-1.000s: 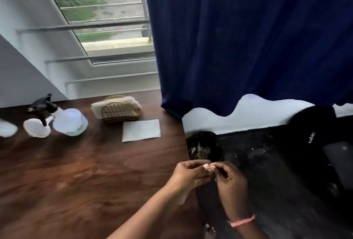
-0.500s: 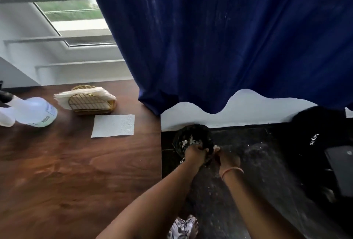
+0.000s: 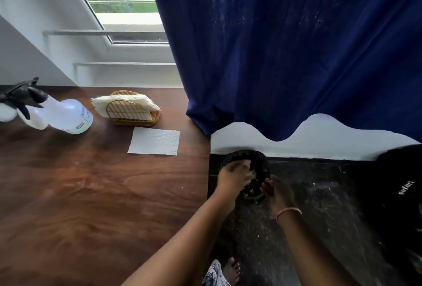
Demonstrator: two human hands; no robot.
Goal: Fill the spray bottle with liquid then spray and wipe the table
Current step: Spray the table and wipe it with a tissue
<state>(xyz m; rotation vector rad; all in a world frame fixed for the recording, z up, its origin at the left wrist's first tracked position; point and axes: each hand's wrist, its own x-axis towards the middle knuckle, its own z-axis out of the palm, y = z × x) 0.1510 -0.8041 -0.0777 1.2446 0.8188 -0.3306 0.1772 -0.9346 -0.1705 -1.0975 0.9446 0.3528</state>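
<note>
From where I sit, both hands are low in the lower middle of the frame, off the table's right edge, over a round dark bin [image 3: 258,160] standing on the floor. My left hand [image 3: 235,177] hangs over the bin's mouth with fingers curled downward; blur hides whether anything is pinched in them, so I cannot tell if it holds something. My right hand [image 3: 277,191], with a pink band at the wrist, sits just beside the bin's near rim, fingers loosely bent, apparently holding nothing.

The thing the task turns on, the spray bottle [image 3: 60,114], is far off at the left edge of the frame, on the wooden table [image 3: 91,194]. From the hands it lies up and to the left, well apart. It looks tilted in this wide view, its long axis running from the black trigger head at upper left to the pale body at lower right. The left hand is the nearer one, and I judge the reach back falls to it.

Count: one spray bottle, one gold wire napkin holder [image 3: 131,109] stuffed with napkins, one loose flat napkin [image 3: 155,140] just in front of the holder, one bin, two hands. The loose napkin lies between hands and bottle, so it comes within reach first
</note>
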